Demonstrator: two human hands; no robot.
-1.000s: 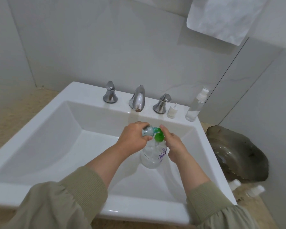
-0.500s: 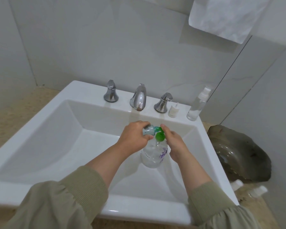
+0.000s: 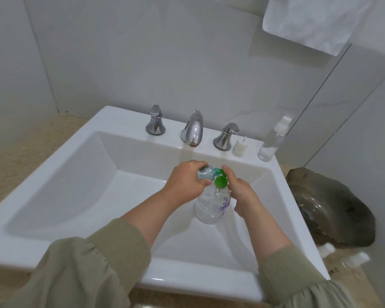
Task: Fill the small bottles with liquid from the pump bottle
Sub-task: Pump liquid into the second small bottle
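While you are working over the sink, your left hand is curling its fingers round one small bottle, holding it on its side with its open end turned toward your right hand. Your right hand is gripping the one pump bottle at its neck, with its fingers closing round the green pump top, which is touching the small bottle's mouth. The pump bottle is hanging just below both hands, above the basin. Its clear body is showing purple print, and you cannot tell how much liquid it is holding, nor what is in the small bottle.

Beyond your hands, one tap spout is sitting between two tap handles. Beyond your right hand, one small white bottle and one tall clear spray bottle are standing near each other on the ledge. To the outside of your right forearm, one dark shell-shaped dish is lying, with two blurred white-capped bottles beside it.
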